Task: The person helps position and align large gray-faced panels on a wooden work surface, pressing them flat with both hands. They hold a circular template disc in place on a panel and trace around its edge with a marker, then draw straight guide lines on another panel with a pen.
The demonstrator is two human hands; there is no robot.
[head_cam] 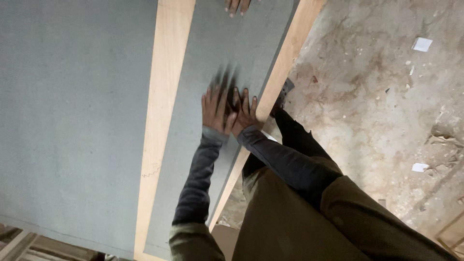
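My left hand [215, 109] and my right hand [245, 114] lie flat side by side on a long grey-green sheet [203, 145], fingers spread, palms down. The sheet covers a pale wooden board [159, 116] whose bare edges show as strips on both sides. Neither hand grips anything. Another person's fingertips [237, 6] touch the same sheet at the top edge of the view. My dark sleeves and olive clothing fill the lower middle.
A large grey-green panel [72, 111] spreads to the left of the board. A stained concrete floor [377, 106] lies to the right, with scraps of white paper [422, 44] and debris. Wooden pieces [19, 244] show at the bottom left corner.
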